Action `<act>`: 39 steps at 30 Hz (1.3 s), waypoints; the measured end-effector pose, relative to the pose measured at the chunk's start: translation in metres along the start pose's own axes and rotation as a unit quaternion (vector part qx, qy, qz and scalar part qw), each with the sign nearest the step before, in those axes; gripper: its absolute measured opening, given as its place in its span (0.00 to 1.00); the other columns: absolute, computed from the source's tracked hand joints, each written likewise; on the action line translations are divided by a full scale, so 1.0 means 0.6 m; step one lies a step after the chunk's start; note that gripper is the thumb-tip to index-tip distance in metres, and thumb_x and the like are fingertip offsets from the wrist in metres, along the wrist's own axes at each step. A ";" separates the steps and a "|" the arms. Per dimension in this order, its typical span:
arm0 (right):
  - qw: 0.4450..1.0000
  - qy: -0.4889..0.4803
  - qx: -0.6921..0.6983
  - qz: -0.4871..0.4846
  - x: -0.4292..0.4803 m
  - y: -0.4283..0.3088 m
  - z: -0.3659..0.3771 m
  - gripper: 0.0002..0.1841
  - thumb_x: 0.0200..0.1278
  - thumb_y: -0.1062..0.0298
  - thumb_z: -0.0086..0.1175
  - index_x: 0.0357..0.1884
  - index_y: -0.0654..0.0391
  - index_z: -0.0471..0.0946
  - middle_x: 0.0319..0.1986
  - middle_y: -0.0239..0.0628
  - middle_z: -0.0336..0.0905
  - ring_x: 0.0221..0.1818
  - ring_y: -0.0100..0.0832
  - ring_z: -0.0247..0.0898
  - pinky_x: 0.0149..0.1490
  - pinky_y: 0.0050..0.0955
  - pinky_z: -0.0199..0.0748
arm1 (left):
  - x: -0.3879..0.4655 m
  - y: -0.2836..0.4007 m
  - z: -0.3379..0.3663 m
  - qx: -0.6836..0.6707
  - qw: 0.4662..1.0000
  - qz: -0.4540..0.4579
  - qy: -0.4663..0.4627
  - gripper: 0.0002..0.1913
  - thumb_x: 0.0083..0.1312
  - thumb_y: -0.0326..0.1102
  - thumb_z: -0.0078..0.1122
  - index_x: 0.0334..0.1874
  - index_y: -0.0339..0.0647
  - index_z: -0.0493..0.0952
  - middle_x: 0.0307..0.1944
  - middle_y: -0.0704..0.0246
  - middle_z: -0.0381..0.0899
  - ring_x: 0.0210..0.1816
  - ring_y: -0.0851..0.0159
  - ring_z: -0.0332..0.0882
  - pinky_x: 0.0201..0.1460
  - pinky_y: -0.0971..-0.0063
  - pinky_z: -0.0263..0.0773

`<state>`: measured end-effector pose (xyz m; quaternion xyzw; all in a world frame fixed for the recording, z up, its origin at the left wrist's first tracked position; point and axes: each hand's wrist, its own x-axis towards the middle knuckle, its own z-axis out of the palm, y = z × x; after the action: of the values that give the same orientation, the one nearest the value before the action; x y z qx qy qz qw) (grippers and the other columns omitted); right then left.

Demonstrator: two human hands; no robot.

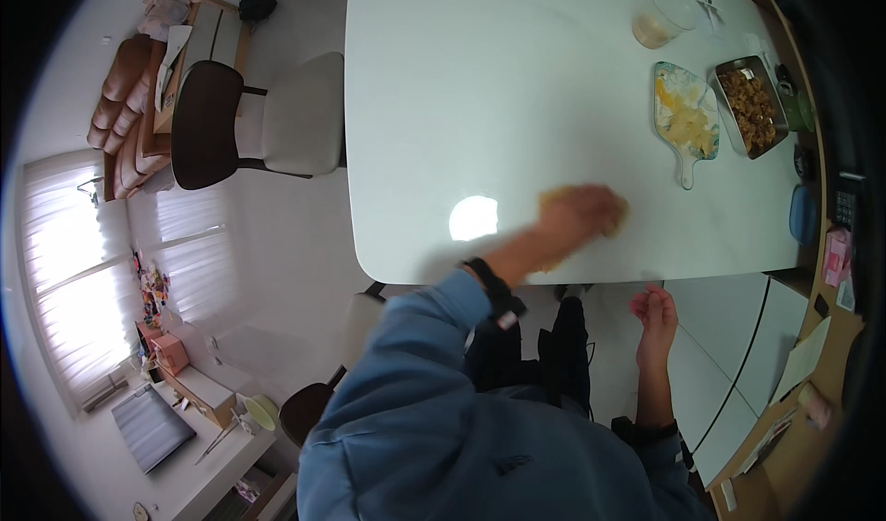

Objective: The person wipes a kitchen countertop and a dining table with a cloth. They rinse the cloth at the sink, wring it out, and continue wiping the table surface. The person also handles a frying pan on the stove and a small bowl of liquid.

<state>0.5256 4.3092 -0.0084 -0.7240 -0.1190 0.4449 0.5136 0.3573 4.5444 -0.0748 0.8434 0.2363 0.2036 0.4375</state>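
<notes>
Over the white glossy table [443, 119], near its front edge, my left hand [580, 215] presses down on a yellowish cloth [619, 220]; both are blurred, and yellowish edges show around the fingers and below the wrist. My right hand [654, 310] hangs just off the table's front edge with loosely curled fingers and nothing seen in it. Further right lies a small patterned board with a handle [686, 116], bearing yellow and pale food pieces. Beside it stands a metal container [752, 107] of brown chopped food. Behind these, a clear plastic cup [654, 29] holds some light brown matter.
A white utensil [708, 9] lies by the cup. Along the right side are a green container [803, 111], a blue lid-like object [803, 215] and a wooden shelf. White cabinet doors [727, 327] stand below on the right. A chair [304, 112] touches the table's left side.
</notes>
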 end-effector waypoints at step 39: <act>0.993 -0.077 -0.077 0.035 0.010 0.013 0.076 0.16 0.79 0.61 0.48 0.55 0.62 0.78 0.39 0.38 0.83 0.39 0.27 0.79 0.49 0.28 0.79 | -0.194 -0.011 -0.070 0.210 0.959 -0.077 0.173 0.20 0.72 0.35 0.57 0.64 0.39 0.75 0.68 0.60 0.73 0.72 0.49 0.67 0.76 0.57 0.60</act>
<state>0.4920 4.3384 -0.0217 -0.7285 -0.1669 0.5066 0.4298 0.2390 4.5077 -0.0740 0.8474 0.4101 0.2580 0.2171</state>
